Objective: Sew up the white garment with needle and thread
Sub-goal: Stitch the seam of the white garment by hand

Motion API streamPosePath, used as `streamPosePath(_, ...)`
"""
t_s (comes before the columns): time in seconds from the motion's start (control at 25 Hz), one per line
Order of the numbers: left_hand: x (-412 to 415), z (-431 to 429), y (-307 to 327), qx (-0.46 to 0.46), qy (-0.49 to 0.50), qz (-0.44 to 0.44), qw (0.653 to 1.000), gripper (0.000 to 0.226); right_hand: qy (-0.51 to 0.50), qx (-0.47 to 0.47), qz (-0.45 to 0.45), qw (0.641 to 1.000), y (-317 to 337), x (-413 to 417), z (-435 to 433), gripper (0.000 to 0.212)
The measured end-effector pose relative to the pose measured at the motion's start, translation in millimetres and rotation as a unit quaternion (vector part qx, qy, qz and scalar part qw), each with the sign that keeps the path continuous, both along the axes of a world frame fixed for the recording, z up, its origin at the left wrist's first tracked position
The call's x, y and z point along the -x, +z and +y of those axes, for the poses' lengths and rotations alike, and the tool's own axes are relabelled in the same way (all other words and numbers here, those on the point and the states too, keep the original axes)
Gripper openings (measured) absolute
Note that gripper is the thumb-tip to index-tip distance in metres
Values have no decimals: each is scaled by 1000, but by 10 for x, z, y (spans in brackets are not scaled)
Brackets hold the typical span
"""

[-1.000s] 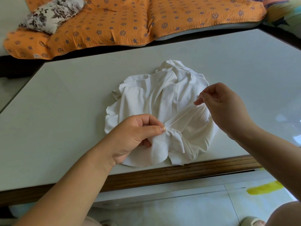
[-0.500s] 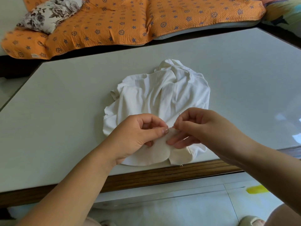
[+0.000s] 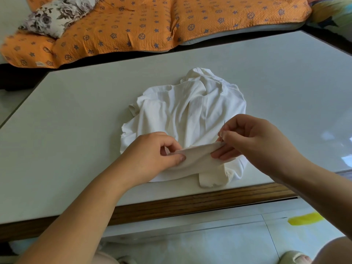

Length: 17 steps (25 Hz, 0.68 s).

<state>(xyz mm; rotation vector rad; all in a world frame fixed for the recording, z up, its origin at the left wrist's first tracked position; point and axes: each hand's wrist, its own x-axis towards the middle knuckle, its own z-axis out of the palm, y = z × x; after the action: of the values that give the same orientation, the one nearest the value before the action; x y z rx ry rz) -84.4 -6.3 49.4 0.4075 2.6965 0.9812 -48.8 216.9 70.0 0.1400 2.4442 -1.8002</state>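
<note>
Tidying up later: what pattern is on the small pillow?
Pillow: grey floral on white, head view.

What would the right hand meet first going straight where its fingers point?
The right hand, pinching the needle, points left into the garment fold first; beyond it, probably the left hand; depth unclear.

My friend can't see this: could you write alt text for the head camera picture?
A person's left hand and right hand stretch a fold of a white garment on a pale table, the right hand pinching a needle. An orange patterned quilt lies behind.
</note>
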Motion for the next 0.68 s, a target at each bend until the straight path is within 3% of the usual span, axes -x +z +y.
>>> streamPosePath(0.32,-35,-5,78,-52,-4,-5,999,8,-7,-11,-6,1000,-45,36,18,10)
streamPosePath(0.56,-48,150,-24,24,-39,56,997,37,-13,16,-11,1000,-43,39,-22,9)
streamPosePath(0.68,-66,288,-45,-23,-19,63,998,35,-2,3,-3,1000,-33,39,-31,9)
